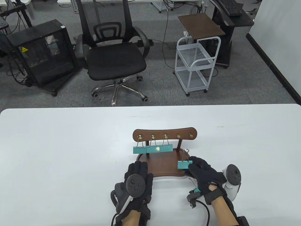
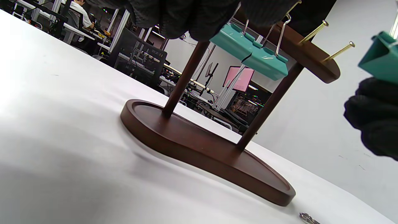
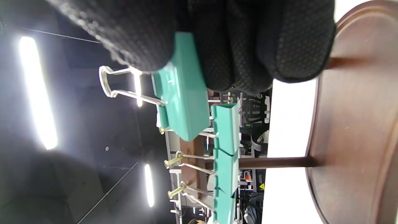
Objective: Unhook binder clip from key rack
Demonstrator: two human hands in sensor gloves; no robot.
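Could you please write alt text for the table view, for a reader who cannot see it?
The right hand holds a teal binder clip off its hook, above the wooden key rack on a white table. Three teal clips hang on the left three hooks; the left hand rests at the base.

The key rack (image 1: 164, 162) looks like dark wood with a smooth, faintly glossy finish; its pegs (image 2: 339, 51) are shiny brass-coloured metal. The binder clips (image 1: 152, 149) have glossy teal painted bodies and bright wire handles (image 3: 118, 81). Both gloves (image 3: 248, 40) are matt black knit cloth with a dotted texture. The table (image 1: 58, 153) is smooth, matt white.
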